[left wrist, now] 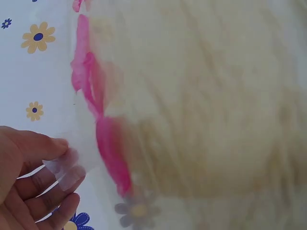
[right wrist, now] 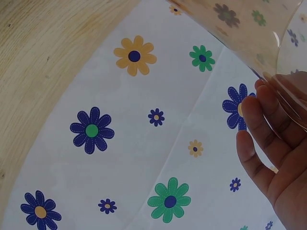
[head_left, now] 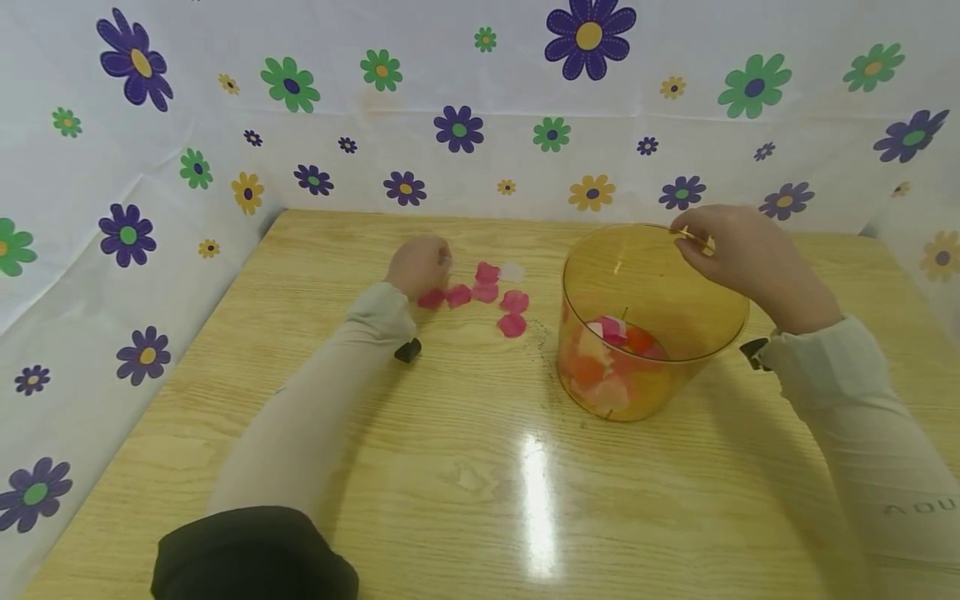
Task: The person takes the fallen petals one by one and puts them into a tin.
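In the left wrist view, my left hand [left wrist: 36,179] pinches a pale, see-through petal [left wrist: 67,165] between thumb and fingers. The head view has that left hand [head_left: 420,265] low over the wooden table, beside a loose cluster of pink petals [head_left: 485,292] and one white petal [head_left: 512,272]. My right hand [head_left: 738,254] holds the far right rim of an amber see-through bucket [head_left: 652,392], its fingers curled at the edge. Inside the bucket lie pink, red and pale petals [head_left: 600,367], with thin dark stem-like bits. The right wrist view has the fingers [right wrist: 271,129] against the bucket's rim.
The wooden table [head_left: 450,467] carries a bright streak of reflected light near its front. A white cloth with printed flowers [head_left: 457,75] hangs behind and along both sides. Small dark specks [head_left: 547,367] lie on the table left of the bucket.
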Tool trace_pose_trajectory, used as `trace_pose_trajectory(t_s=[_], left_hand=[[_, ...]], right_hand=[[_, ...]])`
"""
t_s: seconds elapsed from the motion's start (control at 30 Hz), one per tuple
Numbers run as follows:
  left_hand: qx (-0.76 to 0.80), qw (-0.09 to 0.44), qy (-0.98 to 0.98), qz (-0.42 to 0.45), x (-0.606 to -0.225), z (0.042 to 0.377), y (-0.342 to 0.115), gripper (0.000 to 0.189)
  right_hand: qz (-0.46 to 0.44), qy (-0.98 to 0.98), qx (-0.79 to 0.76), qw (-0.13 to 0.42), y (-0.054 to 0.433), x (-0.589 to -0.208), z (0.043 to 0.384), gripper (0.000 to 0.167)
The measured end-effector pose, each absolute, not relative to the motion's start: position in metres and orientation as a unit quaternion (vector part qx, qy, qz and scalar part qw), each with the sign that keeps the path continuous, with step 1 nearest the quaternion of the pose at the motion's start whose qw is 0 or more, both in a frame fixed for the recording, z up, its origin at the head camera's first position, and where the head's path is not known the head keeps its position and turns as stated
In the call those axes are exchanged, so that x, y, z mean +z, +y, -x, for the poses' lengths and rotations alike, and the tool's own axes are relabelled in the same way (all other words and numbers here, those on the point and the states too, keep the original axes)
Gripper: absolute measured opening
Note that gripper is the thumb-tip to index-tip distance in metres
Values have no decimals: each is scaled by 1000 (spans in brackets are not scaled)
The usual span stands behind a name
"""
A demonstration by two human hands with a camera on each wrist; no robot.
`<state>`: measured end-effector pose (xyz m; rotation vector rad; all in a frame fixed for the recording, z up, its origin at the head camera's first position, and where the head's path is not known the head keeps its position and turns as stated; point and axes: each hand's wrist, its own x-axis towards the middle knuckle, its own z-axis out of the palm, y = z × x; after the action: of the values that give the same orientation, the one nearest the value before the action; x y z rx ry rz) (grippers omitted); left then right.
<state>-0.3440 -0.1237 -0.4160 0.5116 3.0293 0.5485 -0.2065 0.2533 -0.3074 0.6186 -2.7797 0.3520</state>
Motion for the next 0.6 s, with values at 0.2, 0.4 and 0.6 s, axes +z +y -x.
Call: trace_pose_trajectory(t_s=[0.2, 0.4, 0.6], left_hand=[[189, -57, 962, -189, -396, 335, -120, 20], [245, -107, 938, -223, -345, 303, -87, 17], [267, -161, 899, -308, -300, 252, -43, 15]], right_hand=[[-219, -959, 123, 135, 254, -307, 207, 16], [-219, -958, 123, 136, 254, -308, 207, 15], [-216, -959, 125, 136, 254, -308, 207, 15]])
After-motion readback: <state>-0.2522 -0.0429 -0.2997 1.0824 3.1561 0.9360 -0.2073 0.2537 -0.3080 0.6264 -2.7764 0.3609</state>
